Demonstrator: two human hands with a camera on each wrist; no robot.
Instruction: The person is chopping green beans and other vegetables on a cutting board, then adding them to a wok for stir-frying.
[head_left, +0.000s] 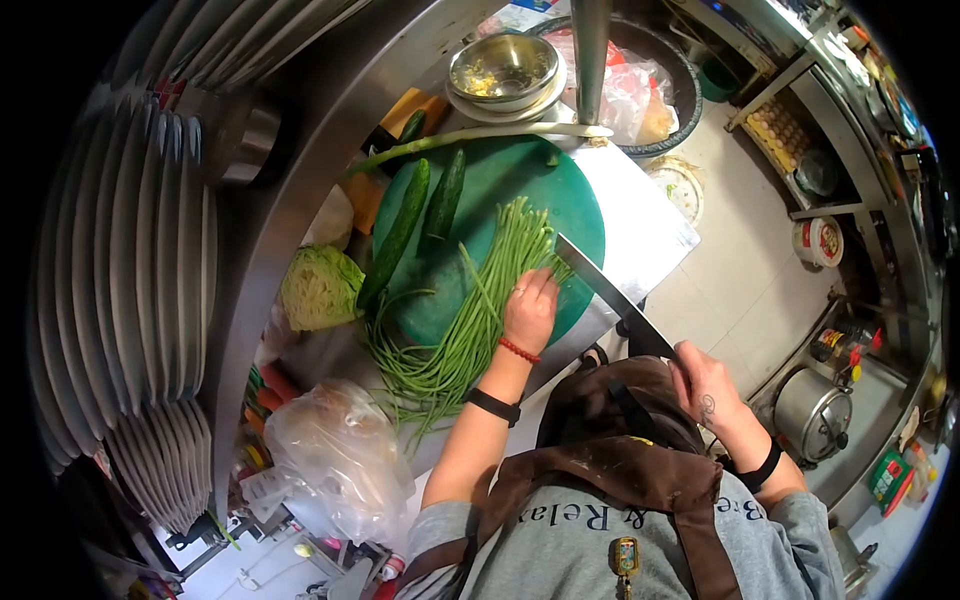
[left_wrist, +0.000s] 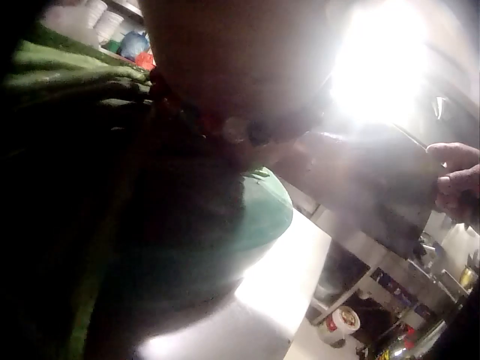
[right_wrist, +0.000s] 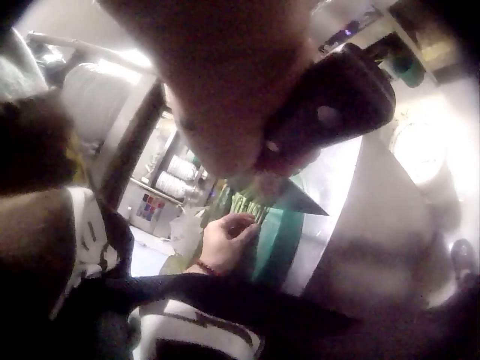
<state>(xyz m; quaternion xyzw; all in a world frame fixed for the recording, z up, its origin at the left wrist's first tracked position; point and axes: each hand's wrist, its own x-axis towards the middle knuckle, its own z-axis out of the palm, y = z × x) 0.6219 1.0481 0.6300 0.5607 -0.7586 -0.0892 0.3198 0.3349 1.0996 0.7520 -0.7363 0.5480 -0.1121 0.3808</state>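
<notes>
Yardlong beans (head_left: 487,292) are lying across a round green cutting board (head_left: 577,190), with the tail ends spilling past its rim in a messy tangle. Left hand (head_left: 530,312) has its fingers curled over the bundle near the tips, and the right hand (head_left: 706,382) grips the knife (head_left: 612,292) by the handle, blade end right beside the beans. That's the bit I'd watch — fingertips look pretty near the edge, so if a fingertip sticks out or the blade drifts sideways, that's a nick. The beans are round and probably slick too, so a light hold could let some roll, and uneven tips would mean uneven pieces. Loose tails might drag the bunch crooked — and those cucumbers (head_left: 400,226) could roll if bumped, eating into the space.
</notes>
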